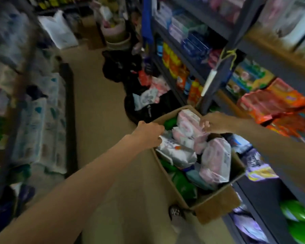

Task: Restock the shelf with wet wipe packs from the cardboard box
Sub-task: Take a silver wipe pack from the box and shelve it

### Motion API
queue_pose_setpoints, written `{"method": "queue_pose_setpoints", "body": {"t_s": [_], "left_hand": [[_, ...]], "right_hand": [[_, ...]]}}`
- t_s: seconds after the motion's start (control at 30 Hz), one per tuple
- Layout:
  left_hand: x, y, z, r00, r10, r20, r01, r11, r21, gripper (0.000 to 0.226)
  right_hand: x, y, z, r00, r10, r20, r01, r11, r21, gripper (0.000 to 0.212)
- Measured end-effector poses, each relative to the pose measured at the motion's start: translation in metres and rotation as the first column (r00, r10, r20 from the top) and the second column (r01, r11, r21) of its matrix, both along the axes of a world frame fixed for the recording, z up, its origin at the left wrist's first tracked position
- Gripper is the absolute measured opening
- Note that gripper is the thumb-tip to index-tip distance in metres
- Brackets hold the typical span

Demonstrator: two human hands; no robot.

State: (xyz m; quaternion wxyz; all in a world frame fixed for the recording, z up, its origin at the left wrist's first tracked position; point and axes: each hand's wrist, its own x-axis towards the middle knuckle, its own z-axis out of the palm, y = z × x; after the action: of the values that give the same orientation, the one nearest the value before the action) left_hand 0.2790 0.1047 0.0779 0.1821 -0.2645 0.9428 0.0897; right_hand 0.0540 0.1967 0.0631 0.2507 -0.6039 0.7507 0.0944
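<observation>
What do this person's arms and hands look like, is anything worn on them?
Both forearms are bare as far as the frame shows, with no sleeves in sight. The left hand and right hand wear no gloves. The picture is too blurred to rule out rings or a watch.

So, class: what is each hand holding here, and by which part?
Left hand holds the brown cardboard box by its left rim. Right hand hovers over the pink-and-white wet wipe packs; its grip cannot be told.
</observation>
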Motion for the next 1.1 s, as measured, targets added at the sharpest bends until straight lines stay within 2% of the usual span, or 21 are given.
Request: {"method": "queue_pose_setpoints", "body": {"t_s": [0.17, 0.27, 0.33, 0.47, 0.57, 0.67, 0.77, 0.83, 0.9, 1.0, 1.1], "left_hand": [[-0.092, 0.011, -0.084, 0.994, 0.098, 0.054, -0.108, 0.97, 0.218, 0.034], [-0.116, 0.037, -0.13, 0.983, 0.113, 0.141, -0.153, 0.936, 0.316, 0.036], [-0.123, 0.051, -0.15, 0.979, 0.092, 0.181, -0.15, 0.93, 0.335, 0.036], [-0.131, 0.064, -0.17, 0.975, 0.06, 0.213, -0.133, 0.928, 0.347, 0.033], [-0.13, 0.071, -0.175, 0.972, 0.061, 0.226, -0.139, 0.928, 0.347, 0.033], [-0.125, 0.079, -0.177, 0.965, 0.07, 0.252, -0.146, 0.944, 0.296, 0.033], [-0.116, 0.076, -0.173, 0.976, 0.086, 0.198, -0.136, 0.957, 0.255, 0.035], [-0.109, 0.071, -0.167, 0.981, 0.106, 0.161, -0.149, 0.947, 0.285, 0.04], [-0.098, 0.063, -0.156, 0.985, 0.096, 0.142, -0.133, 0.95, 0.282, 0.052], [-0.07, 0.043, -0.122, 0.99, 0.107, 0.087, -0.125, 0.966, 0.228, 0.076], [-0.019, 0.021, -0.077, 0.992, 0.117, 0.042, -0.123, 0.972, 0.199, 0.106]], "right_hand": [[-0.048, 0.041, -0.09, 0.995, 0.0, 0.096, -0.018, 0.984, 0.179, 0.033], [-0.049, 0.07, -0.136, 0.995, 0.081, 0.063, -0.097, 0.943, 0.317, 0.045], [-0.044, 0.082, -0.162, 0.992, 0.105, 0.063, -0.121, 0.924, 0.363, 0.046], [-0.027, 0.083, -0.196, 0.991, 0.11, 0.078, -0.131, 0.926, 0.355, 0.042], [-0.008, 0.085, -0.22, 0.992, 0.12, -0.043, -0.097, 0.929, 0.357, 0.043], [-0.002, 0.096, -0.232, 0.983, 0.106, -0.151, -0.051, 0.944, 0.325, 0.034], [-0.007, 0.086, -0.209, 0.997, 0.051, -0.052, -0.033, 0.956, 0.293, 0.026], [-0.017, 0.067, -0.178, 0.999, 0.009, 0.034, -0.017, 0.966, 0.256, 0.01], [-0.032, 0.037, -0.141, 0.994, 0.03, 0.107, -0.053, 0.974, 0.221, 0.032], [-0.031, -0.006, -0.073, 0.953, 0.196, 0.232, -0.245, 0.948, 0.202, 0.044], [0.018, -0.043, 0.009, 0.852, 0.456, 0.257, -0.497, 0.859, 0.122, 0.045]]}}
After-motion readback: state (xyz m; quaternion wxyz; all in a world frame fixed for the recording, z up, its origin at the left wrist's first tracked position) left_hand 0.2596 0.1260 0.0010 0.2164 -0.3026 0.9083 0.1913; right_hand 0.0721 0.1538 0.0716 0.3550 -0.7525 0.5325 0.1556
